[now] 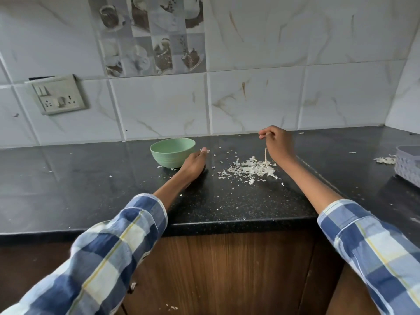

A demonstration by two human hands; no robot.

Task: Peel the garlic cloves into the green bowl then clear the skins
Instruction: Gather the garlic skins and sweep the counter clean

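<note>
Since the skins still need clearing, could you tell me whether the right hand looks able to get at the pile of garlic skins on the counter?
Probably yes. The right hand hovers just behind the pile of garlic skins, pinching a thin stem, and nothing lies between them. It would likely need to drop the stem first.

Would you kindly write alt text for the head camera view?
A person's left hand rests beside a pale green round bowl on a black speckled stone counter, while the right hand pinches a thin pale stem above a heap of papery white garlic skins.
</note>
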